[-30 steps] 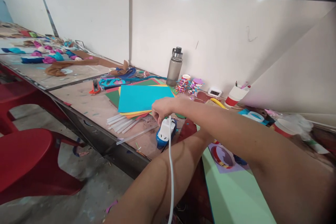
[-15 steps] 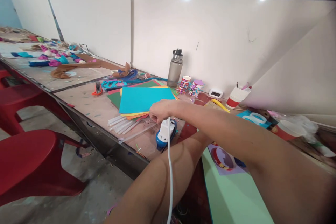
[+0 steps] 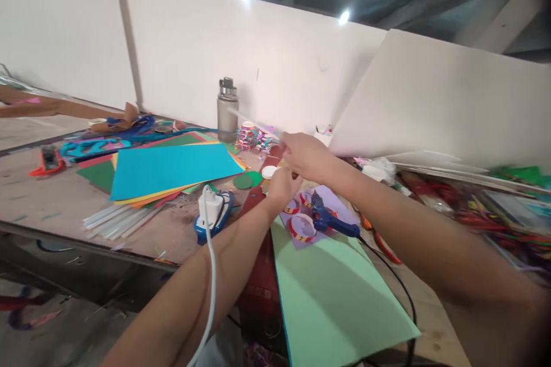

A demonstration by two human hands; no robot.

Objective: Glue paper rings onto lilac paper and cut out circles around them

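Over the table my right hand (image 3: 307, 155) is closed on a translucent glue stick (image 3: 253, 124), which points up and left in front of the bottle. Just below it, my left hand (image 3: 283, 188) has its fingers curled in close to the right hand; whatever they grip is hidden. A dark blue glue gun (image 3: 333, 221) lies on purple paper near my wrists, beside several red-and-yellow paper rings (image 3: 302, 228). More glue sticks (image 3: 123, 221) lie in a bunch at the table's front left. A white plug (image 3: 210, 206) sits in a blue power strip (image 3: 226, 212) left of my left forearm.
Stacked coloured sheets (image 3: 172, 169) lie at left, a grey bottle (image 3: 227, 114) behind them. Pale green board (image 3: 336, 298) is under my arms. A white cable (image 3: 212, 292) crosses my left forearm; the glue gun's black cord (image 3: 402, 287) runs right. White panels (image 3: 185, 51) stand behind.
The view has swung right. My right hand has moved from beside the power strip and glue sticks to the right, now with a glue stick. Both hands and the glue gun now show.
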